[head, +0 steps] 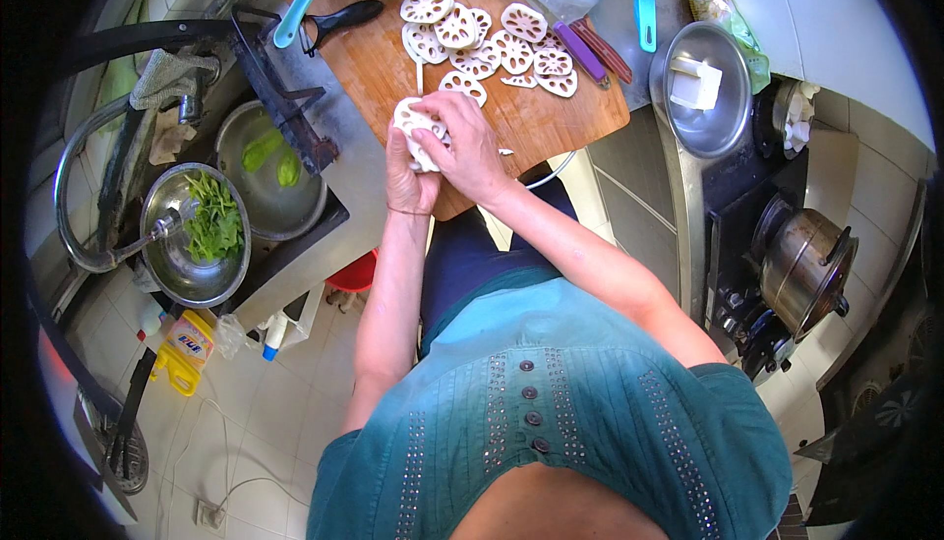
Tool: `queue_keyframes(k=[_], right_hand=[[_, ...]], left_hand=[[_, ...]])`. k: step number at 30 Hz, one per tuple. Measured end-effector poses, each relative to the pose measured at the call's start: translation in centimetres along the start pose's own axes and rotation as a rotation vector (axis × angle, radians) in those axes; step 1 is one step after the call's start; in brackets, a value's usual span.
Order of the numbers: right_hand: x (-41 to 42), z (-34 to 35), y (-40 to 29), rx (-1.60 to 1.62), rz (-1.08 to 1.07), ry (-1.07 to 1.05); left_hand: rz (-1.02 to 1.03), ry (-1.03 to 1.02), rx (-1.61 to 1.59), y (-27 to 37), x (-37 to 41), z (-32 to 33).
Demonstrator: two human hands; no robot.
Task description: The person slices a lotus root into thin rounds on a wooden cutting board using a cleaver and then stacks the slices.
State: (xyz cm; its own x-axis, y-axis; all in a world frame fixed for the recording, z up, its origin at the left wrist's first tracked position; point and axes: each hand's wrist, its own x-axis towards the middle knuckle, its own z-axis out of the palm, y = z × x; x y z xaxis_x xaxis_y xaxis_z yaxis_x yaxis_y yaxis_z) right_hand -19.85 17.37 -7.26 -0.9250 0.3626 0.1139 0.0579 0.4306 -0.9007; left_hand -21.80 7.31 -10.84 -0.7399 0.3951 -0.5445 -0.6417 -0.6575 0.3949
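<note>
Both my hands hold a small stack of white lotus root slices [419, 130] over the left part of a wooden cutting board [472, 189]. My left hand [409, 175] grips the stack from the left and below. Over its right side lie the curved fingers of my right hand [464, 138]. Beyond my hands, loose lotus root slices [514, 52] lie scattered and overlapping on the board. A purple-handled utensil [582, 52] rests to their right, beside reddish-brown strips that I cannot identify. A black-handled peeler [343, 23] sits at the board's upper left.
Left are a metal bowl of leafy greens [210, 215], a basin with green vegetable pieces [271, 156] and a faucet [81, 245]. A metal bowl with white blocks [708, 127] and a lidded pot [800, 271] stand right. A turquoise-handled strainer [299, 5] overlaps the board's top.
</note>
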Motion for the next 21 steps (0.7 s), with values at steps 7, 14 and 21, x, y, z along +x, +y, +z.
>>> queue_keyframes(k=[7, 14, 21], right_hand=[[-0.4, -2.0, 2.8, -0.114, 0.0, -0.051], [1.4, -2.3, 4.5, -0.571, 0.158, -0.096], [1.7, -2.9, 6.7, -0.355, 0.337, -0.03]], left_hand=[[-0.03, 0.152, -0.026, 0.4, -2.2, -2.3], [-0.003, 0.179, -0.06, 1.1, -2.5, -3.4], [0.016, 0.178, -0.067, 1.1, -2.6, -3.2]])
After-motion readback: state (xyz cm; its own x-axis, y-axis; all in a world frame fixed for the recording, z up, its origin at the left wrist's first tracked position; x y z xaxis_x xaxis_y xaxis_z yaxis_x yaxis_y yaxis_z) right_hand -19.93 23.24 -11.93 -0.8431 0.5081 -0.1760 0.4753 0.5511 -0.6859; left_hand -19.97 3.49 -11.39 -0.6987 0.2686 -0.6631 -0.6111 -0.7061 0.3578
